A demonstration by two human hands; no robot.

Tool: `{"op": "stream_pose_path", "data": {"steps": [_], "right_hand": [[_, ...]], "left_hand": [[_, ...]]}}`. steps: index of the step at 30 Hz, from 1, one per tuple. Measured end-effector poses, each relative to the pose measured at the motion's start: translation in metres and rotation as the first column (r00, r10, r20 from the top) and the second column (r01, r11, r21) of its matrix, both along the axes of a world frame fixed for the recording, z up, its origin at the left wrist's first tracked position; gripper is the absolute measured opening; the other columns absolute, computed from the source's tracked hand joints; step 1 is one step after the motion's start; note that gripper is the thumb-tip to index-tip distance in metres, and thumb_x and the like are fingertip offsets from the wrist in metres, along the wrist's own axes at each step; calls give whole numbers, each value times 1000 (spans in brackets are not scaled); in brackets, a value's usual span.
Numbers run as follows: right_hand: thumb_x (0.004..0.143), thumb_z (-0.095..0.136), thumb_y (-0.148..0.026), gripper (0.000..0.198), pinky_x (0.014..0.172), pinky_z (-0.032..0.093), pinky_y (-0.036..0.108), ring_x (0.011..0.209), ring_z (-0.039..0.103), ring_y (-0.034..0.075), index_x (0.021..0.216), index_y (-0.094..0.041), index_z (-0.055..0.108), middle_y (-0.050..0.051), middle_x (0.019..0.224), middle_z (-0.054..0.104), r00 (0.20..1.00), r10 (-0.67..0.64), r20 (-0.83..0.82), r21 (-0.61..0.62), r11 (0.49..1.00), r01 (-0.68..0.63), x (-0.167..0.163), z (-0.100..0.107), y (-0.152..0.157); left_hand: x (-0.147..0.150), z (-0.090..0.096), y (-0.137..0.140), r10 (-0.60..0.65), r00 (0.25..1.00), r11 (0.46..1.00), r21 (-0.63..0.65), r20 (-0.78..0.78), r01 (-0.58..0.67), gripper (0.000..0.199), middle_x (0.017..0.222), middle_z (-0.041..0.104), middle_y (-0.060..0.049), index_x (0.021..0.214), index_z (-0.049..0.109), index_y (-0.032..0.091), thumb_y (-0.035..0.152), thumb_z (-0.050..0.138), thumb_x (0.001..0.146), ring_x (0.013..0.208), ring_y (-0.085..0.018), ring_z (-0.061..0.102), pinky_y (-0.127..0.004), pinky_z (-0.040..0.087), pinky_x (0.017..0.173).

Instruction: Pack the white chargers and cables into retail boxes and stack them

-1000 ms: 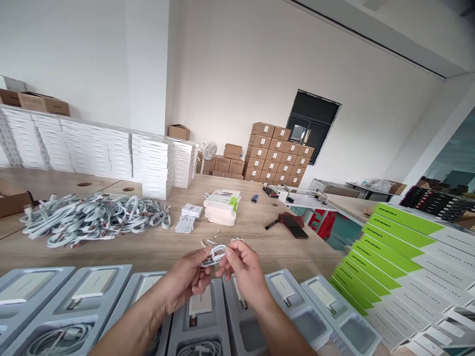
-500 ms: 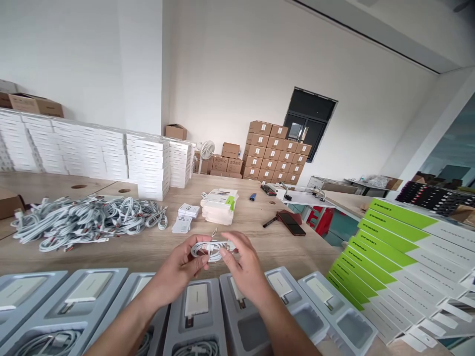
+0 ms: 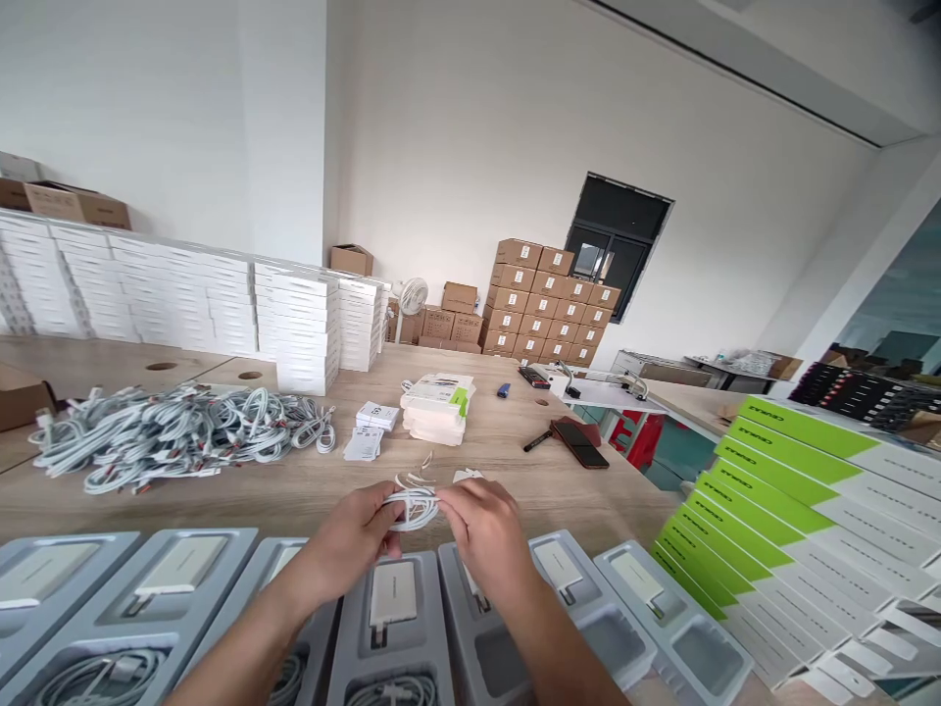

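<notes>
Held up over the wooden table (image 3: 500, 417), just beyond the row of grey trays (image 3: 432, 628): a coiled white cable (image 3: 416, 510). Pinched at its left side between thumb and fingers of the left hand (image 3: 349, 539); pinched at its right end between thumb and fingertips of the right hand (image 3: 486, 529). Nested in the trays: white chargers (image 3: 393, 593). Far left, a heap of cables (image 3: 183, 431); far right, stacked green-and-white boxes (image 3: 779, 520).

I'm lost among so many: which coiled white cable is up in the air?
The coiled white cable held between the left hand and right hand; the others visible lie on the wooden table, mostly heaped, or in grey plastic trays.
</notes>
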State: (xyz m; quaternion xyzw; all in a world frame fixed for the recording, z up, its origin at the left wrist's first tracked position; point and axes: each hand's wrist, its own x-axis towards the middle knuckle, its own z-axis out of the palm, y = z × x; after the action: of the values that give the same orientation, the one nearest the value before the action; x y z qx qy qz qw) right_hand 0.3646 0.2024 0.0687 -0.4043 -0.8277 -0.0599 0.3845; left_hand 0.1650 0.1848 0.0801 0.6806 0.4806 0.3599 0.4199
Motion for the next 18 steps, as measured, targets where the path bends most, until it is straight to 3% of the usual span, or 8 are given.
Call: {"op": "stream_pose_path", "data": {"steps": [3,5,8,10,13,18], "right_hand": [[93,54,-24,19,72,37,33,79,56,20,77,-23,65,4,83,64,991,-137,15,28,990,136,-3,3,-6],[94,51,-27,21,64,35,29,70,55,17,76,-22,61,2,73,62,988,-139,-62,-106,986,132,-6,3,-8],[96,47,-37,25,54,34,25,55,52,13,78,-22,56,-3,61,56,957,-69,-282,-367,929,-41,-11,-1,-8],[97,45,-41,27,54,38,24,52,55,12,81,-22,54,-4,62,56,894,-25,-447,-449,871,-200,-14,-6,-5],[96,46,-43,26,59,45,25,55,63,13,86,-21,54,-3,69,63,793,-1,-609,-455,820,-348,-17,-11,-2],[93,53,-45,26,63,49,28,65,69,18,90,-19,56,3,80,69,698,-13,-716,-455,768,-452,-20,-14,-1]], "left_hand": [[-1,-3,1,95,991,992,97,-95,-86,24,58,56,2,90,56,21,35,37,94,57,-18,55,-29,36,59],[0,-4,2,139,980,982,147,-146,-117,23,53,53,3,94,57,21,31,37,94,53,-19,53,-31,35,60],[3,-7,3,145,975,977,179,-166,-115,21,55,54,3,94,57,21,27,37,93,50,-18,52,-31,37,60],[5,-9,2,119,982,980,175,-145,-93,23,62,58,2,93,56,22,28,34,94,49,-16,53,-30,41,62],[8,-11,1,84,992,984,164,-95,-68,26,69,61,1,91,55,23,32,31,96,54,-16,57,-29,43,62],[11,-13,-1,21,1000,993,115,20,-23,30,65,61,1,91,55,23,41,32,97,59,-18,60,-28,45,58]]}}
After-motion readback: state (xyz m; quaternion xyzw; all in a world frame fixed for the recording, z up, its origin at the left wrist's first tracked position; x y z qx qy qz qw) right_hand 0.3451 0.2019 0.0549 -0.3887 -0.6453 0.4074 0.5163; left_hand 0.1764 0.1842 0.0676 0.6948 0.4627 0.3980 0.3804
